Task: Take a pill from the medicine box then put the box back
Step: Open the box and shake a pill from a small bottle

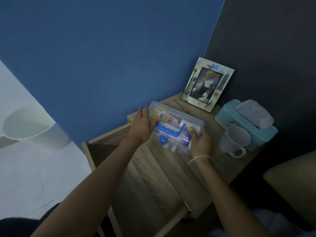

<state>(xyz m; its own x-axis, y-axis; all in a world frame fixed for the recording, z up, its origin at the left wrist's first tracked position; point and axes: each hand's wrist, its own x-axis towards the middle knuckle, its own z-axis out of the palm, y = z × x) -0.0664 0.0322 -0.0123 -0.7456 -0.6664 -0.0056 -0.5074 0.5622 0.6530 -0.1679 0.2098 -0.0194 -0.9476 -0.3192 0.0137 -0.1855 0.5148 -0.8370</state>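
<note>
A clear plastic medicine box (177, 124) with a blue handle and a blue latch is held just above the wooden bedside table (227, 161), its lid down. Packets and small bottles show through its walls. My left hand (142, 126) grips the box's left end, thumb on the lid. My right hand (201, 142) holds its right end, thumb on the lid near the handle. No loose pill is visible.
An open drawer (106, 147) juts out below the box. On the table stand a photo frame (207, 84), a teal tissue box (246, 124) and a grey mug (235, 140). A white bin (34, 125) sits at left on the pale floor.
</note>
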